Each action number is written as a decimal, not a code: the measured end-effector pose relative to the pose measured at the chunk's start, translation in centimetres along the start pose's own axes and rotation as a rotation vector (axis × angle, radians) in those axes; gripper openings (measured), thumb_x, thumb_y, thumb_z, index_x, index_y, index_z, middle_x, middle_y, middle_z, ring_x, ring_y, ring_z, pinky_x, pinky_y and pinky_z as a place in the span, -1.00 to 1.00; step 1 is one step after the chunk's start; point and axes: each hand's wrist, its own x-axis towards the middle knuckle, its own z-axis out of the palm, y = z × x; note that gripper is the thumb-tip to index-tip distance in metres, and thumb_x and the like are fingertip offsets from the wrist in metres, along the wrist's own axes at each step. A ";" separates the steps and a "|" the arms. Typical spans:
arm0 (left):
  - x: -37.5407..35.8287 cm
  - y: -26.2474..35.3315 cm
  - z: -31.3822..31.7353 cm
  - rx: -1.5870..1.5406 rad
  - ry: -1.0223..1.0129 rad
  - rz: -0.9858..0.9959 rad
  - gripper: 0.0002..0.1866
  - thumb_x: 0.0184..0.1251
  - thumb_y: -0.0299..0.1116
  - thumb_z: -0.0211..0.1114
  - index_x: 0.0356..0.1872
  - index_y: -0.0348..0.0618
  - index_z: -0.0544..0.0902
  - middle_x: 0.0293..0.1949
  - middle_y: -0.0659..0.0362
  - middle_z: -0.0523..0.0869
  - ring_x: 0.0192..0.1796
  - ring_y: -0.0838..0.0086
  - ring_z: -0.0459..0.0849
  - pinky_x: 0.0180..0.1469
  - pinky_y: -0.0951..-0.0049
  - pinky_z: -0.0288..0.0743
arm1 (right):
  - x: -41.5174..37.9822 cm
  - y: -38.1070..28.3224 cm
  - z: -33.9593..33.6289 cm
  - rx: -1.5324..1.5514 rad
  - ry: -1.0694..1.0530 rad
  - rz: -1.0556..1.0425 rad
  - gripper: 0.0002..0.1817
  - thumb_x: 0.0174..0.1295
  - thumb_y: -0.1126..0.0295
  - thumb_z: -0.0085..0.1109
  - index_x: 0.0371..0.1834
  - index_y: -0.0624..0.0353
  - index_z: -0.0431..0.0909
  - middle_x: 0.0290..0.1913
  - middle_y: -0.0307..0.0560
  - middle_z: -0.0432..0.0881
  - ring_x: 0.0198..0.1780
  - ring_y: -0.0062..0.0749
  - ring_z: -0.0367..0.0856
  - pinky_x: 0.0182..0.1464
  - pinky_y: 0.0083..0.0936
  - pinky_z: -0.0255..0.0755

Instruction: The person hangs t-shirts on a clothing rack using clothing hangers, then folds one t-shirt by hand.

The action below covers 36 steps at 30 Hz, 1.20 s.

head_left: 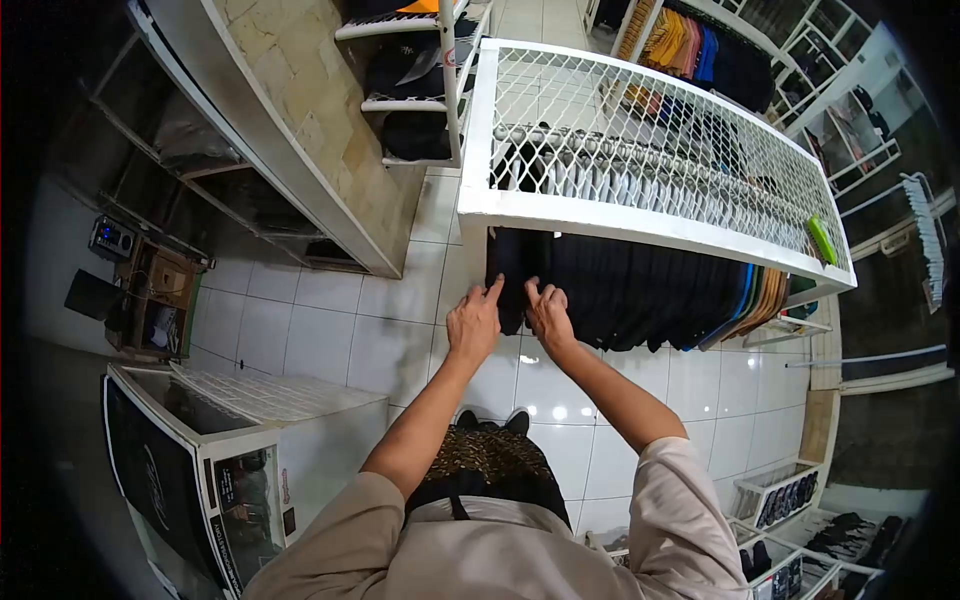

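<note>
Black garments (620, 290) hang side by side on a white metal rack (655, 232) with a mesh top. My left hand (474, 318) is at the near end of the row, its index finger pointing up along the edge of the first black garment (508, 270), the other fingers curled at its side. Close beside it, my right hand (549, 312) has bent fingers on the front edge of the neighbouring black cloth. A narrow gap of dark fabric lies between the two hands. The cloth partly hides the fingertips.
Blue and brown garments (762, 300) hang at the row's far end. A bright green object (822, 241) lies on the mesh. White shelves (450, 100) with dark items stand beyond the rack's left end. A display case (240, 480) is at lower left, low racks (790, 500) at lower right.
</note>
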 end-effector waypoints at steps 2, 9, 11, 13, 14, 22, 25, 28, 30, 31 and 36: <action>-0.2 0.3 -0.5 0.022 -0.040 -0.016 -0.43 0.33 -0.47 0.31 0.40 0.07 0.62 -0.13 0.02 0.70 -0.14 0.06 0.78 -0.12 0.10 0.69 | 0.0 0.4 0.0 0.012 -0.065 -0.145 -0.60 0.51 0.11 0.00 0.18 0.03 0.72 0.13 -0.10 0.50 -0.32 -0.32 0.45 -0.35 -0.30 0.26; -1.9 -0.2 -0.1 0.113 -0.308 -0.092 -0.43 0.46 -0.32 0.28 0.50 0.09 0.51 -0.09 -0.14 0.69 -0.15 -0.06 0.78 -0.13 -0.02 0.66 | -0.8 -5.9 2.6 0.124 -0.187 0.075 -0.73 0.41 0.26 0.08 0.03 0.10 0.67 -0.33 -0.22 0.51 -0.49 -0.31 0.59 -0.72 -0.28 0.36; -2.0 -0.3 0.5 0.108 -0.376 -0.124 -0.38 0.47 -0.31 0.27 0.56 0.11 0.44 -0.08 -0.16 0.69 -0.14 -0.07 0.78 -0.11 -0.04 0.66 | -0.6 -7.2 2.0 0.232 -0.201 0.156 -0.52 0.38 0.28 0.13 0.36 0.06 0.55 -0.23 -0.21 0.58 -0.48 -0.32 0.64 -0.74 -0.22 0.47; -2.8 -0.7 1.0 0.090 -0.487 -0.177 -0.23 0.46 -0.32 0.28 0.67 0.21 0.24 -0.06 -0.18 0.71 -0.13 -0.08 0.79 -0.04 -0.05 0.66 | 0.3 -8.3 2.1 0.328 -0.316 0.216 -0.39 0.46 0.15 0.07 0.56 0.03 0.39 -0.17 -0.21 0.64 -0.46 -0.31 0.66 -0.70 -0.23 0.51; -3.3 -0.8 1.3 0.091 -0.505 -0.183 -0.23 0.46 -0.32 0.28 0.67 0.21 0.24 -0.06 -0.18 0.71 -0.13 -0.08 0.79 -0.04 -0.05 0.66 | 0.5 -8.5 2.0 0.403 -0.407 0.230 -0.38 0.49 0.10 0.06 0.57 0.02 0.38 -0.16 -0.21 0.65 -0.45 -0.31 0.66 -0.69 -0.24 0.52; -2.9 -1.7 5.8 0.035 -0.634 -0.249 -0.25 0.49 -0.23 0.29 0.65 0.38 0.24 -0.01 -0.26 0.74 0.01 -0.15 0.78 0.12 -0.07 0.63 | -4.7 -6.8 6.1 0.602 -0.076 0.138 -0.66 0.36 0.12 0.18 0.02 0.00 0.81 -0.02 -0.22 0.66 0.07 -0.17 0.59 -0.26 -0.19 0.64; -2.9 -2.7 5.8 0.071 -0.593 -0.318 -0.52 0.46 -0.13 0.34 0.33 0.01 0.59 -0.08 -0.18 0.79 0.01 -0.08 0.80 0.11 -0.03 0.64 | -8.0 -3.8 6.8 0.607 -0.174 0.016 -0.79 0.26 0.26 0.19 -0.25 -0.04 0.82 0.09 -0.23 0.65 0.06 -0.18 0.60 -0.10 -0.28 0.58; -4.0 -4.3 5.2 0.156 -0.524 -0.347 -0.55 0.41 -0.12 0.39 0.17 -0.19 0.66 -0.15 -0.12 0.82 -0.01 -0.03 0.82 0.07 0.00 0.66 | -11.6 0.5 10.4 0.695 -0.348 0.167 -0.78 0.26 0.27 0.17 -0.24 0.01 0.82 -0.03 -0.10 0.73 0.06 -0.17 0.63 -0.02 -0.16 0.53; -3.8 -4.4 4.2 0.168 -0.544 -0.354 -0.58 0.41 -0.14 0.39 0.15 -0.16 0.67 -0.13 -0.12 0.81 -0.02 -0.02 0.82 0.04 0.02 0.68 | -14.8 3.0 11.0 0.640 -0.347 0.297 -0.77 0.23 0.37 0.14 -0.20 0.02 0.81 -0.10 -0.07 0.77 0.02 -0.16 0.69 -0.07 -0.18 0.57; -4.0 -4.1 3.8 0.161 -0.558 -0.337 -0.56 0.38 -0.16 0.40 0.21 -0.11 0.67 -0.01 -0.16 0.77 -0.03 -0.03 0.82 0.02 0.03 0.69 | -15.3 2.7 10.5 0.683 -0.283 0.387 -0.77 0.23 0.38 0.16 -0.15 0.05 0.79 -0.11 -0.05 0.76 0.02 -0.13 0.71 -0.05 -0.16 0.59; -6.5 -2.4 2.0 0.042 -0.564 -0.253 -0.45 0.35 -0.20 0.40 0.36 -0.01 0.62 0.20 -0.23 0.65 0.07 -0.05 0.78 0.13 -0.02 0.64 | -12.7 -1.2 -0.3 1.100 -0.033 0.574 -0.86 0.18 0.35 0.28 -0.23 0.11 0.66 -0.17 0.05 0.72 -0.18 0.06 0.74 -0.15 -0.10 0.64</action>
